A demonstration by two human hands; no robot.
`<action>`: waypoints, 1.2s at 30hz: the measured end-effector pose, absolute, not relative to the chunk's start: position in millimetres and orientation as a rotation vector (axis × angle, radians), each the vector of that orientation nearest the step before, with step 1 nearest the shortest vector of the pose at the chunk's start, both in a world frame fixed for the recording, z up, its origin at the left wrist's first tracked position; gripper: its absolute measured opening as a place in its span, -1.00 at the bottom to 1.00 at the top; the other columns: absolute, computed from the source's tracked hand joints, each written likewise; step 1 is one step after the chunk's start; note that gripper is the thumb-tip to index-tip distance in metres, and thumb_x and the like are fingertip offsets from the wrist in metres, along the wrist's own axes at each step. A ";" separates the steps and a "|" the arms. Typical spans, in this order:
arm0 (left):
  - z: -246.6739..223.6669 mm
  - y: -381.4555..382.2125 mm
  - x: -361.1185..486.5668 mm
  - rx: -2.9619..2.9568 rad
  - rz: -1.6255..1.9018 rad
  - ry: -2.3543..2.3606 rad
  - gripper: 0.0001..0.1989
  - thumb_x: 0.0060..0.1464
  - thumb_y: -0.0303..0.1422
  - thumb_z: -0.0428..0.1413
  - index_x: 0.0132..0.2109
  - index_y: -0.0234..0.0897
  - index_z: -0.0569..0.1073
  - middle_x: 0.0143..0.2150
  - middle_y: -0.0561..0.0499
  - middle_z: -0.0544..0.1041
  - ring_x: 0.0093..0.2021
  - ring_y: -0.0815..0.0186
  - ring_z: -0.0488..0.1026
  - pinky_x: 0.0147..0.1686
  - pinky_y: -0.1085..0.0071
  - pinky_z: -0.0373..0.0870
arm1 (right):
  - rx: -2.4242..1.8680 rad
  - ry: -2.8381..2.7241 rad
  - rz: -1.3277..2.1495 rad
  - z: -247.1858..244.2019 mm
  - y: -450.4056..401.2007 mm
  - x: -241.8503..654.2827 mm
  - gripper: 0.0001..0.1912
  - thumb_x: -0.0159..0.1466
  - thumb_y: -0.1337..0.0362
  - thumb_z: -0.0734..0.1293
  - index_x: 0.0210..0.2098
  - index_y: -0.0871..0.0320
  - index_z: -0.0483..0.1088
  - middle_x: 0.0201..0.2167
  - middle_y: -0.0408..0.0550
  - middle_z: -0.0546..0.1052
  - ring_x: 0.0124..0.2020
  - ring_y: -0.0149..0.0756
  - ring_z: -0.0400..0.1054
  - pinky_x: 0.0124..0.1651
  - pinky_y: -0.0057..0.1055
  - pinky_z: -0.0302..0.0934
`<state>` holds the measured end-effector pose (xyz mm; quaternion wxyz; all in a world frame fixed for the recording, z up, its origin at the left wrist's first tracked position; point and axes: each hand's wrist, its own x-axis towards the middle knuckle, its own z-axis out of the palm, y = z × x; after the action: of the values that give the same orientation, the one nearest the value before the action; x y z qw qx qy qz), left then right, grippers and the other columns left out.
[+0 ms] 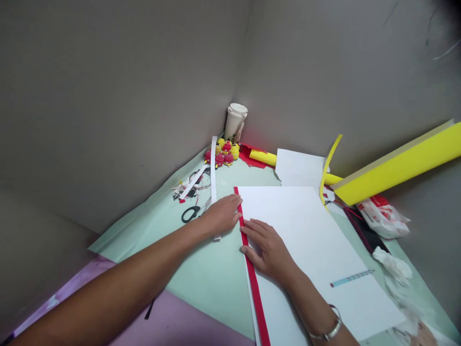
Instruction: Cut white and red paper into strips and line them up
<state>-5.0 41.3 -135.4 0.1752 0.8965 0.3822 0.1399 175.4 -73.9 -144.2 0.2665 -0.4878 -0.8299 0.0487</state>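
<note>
A long red strip [256,293] lies along the left edge of a large white sheet [288,211]. My left hand [222,214] reaches in from the left and touches the upper part of the strip, with fingertips and thumb apart on it. Just below it, my right hand [266,247] lies over the strip with its fingers spread, the palm on the white sheet. A patterned blue pencil [352,278] rests on the sheet to the right. Black-handled scissors [190,214] lie beside my left hand, partly covered by a narrow white strip [213,168] and the hand.
A white lidded cup [236,120] stands in the corner behind several small red and yellow figures [226,153]. A folded yellow sheet [396,168] leans at the right above a tissue pack [382,218]. Crumpled tissue [392,265] lies near the right edge. Grey walls bound the pale green surface [201,269].
</note>
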 end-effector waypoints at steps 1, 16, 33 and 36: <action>-135.4 41.2 -4.9 2.548 0.388 1.088 -0.55 0.23 -0.30 -0.02 0.23 -0.33 0.27 0.32 -0.20 0.27 0.32 0.13 0.18 0.27 0.23 0.10 | -1.316 -2.240 0.132 -144.4 -73.9 175.6 -0.53 0.29 0.18 0.32 0.18 0.07 0.36 0.14 0.05 0.47 0.21 -0.02 0.27 0.18 0.01 0.26; -139.2 43.7 -4.8 2.593 0.391 1.062 -0.57 0.24 -0.29 -0.03 0.21 -0.33 0.29 0.31 -0.19 0.28 0.32 0.16 0.18 0.29 0.22 0.00 | -1.315 -2.244 0.126 -144.2 -74.2 175.6 -0.52 0.28 0.18 0.33 0.19 0.06 0.35 0.14 0.04 0.47 0.21 -0.02 0.27 0.17 0.01 0.26; -129.5 40.3 -4.7 2.615 0.280 1.064 -0.46 0.23 -0.25 -0.01 0.27 -0.42 0.22 0.36 -0.22 0.20 0.36 0.16 0.10 0.31 0.26 -0.05 | -1.319 -2.253 0.149 -142.1 -73.9 176.8 -0.51 0.28 0.19 0.33 0.19 0.09 0.35 0.16 0.03 0.45 0.22 -0.05 0.25 0.20 -0.02 0.24; -129.0 40.4 -4.6 2.619 0.261 1.061 -0.46 0.24 -0.23 -0.02 0.29 -0.41 0.20 0.37 -0.21 0.18 0.36 0.18 0.09 0.32 0.27 -0.07 | -1.329 -2.256 0.151 -142.0 -74.1 176.7 -0.52 0.29 0.18 0.32 0.19 0.09 0.35 0.16 0.04 0.45 0.21 -0.05 0.25 0.19 -0.02 0.24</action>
<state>-4.6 40.4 -129.0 0.1511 0.9123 0.3696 0.0909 176.7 -74.1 -142.0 0.2566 -0.4897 -0.8314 0.0556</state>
